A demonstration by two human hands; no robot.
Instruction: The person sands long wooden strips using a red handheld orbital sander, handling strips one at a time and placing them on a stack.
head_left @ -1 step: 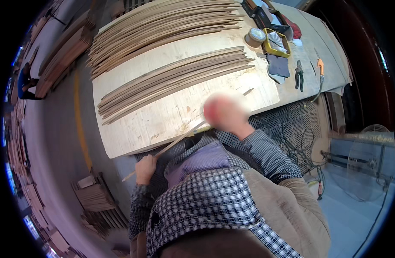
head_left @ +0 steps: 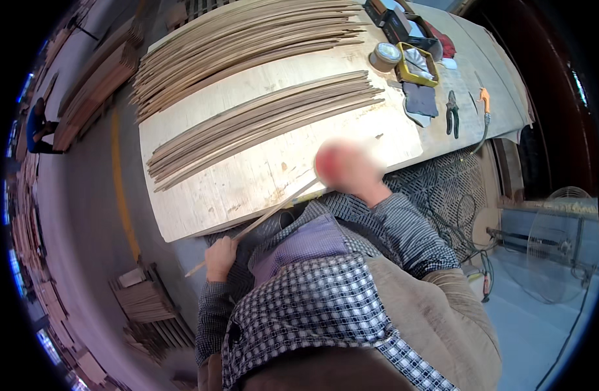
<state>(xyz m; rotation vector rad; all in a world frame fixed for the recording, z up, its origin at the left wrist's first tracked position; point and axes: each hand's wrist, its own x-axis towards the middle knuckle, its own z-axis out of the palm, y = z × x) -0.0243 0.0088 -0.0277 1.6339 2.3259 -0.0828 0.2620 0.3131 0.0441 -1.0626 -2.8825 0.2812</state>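
My left hand (head_left: pixel 220 259) is closed around a thin wooden strip (head_left: pixel 271 212) at the bench's near edge, with a short end sticking out past the fist. The strip slants up to the right, over the edge of the pale board, to my right hand (head_left: pixel 359 171). That hand is heavily blurred, so its fingers do not show. A red patch (head_left: pixel 332 165) lies at its left side, too smeared to name. Past the hand a dark strip tip (head_left: pixel 379 137) shows on the board. Beyond both hands lies a bundle of thin wooden strips (head_left: pixel 267 124).
A larger pile of strips (head_left: pixel 247 49) fills the board's far side. At the right are a round tin (head_left: pixel 385 57), a yellow tray (head_left: pixel 435 82), dark cloth pieces (head_left: pixel 420 100), pliers (head_left: pixel 452 115) and an orange-handled hose tool (head_left: pixel 485 103). A fan (head_left: pixel 550 241) stands right of me.
My right hand and the red patch have shifted slightly to the right along the strip. My left hand stays nearly in place, still gripping the strip.
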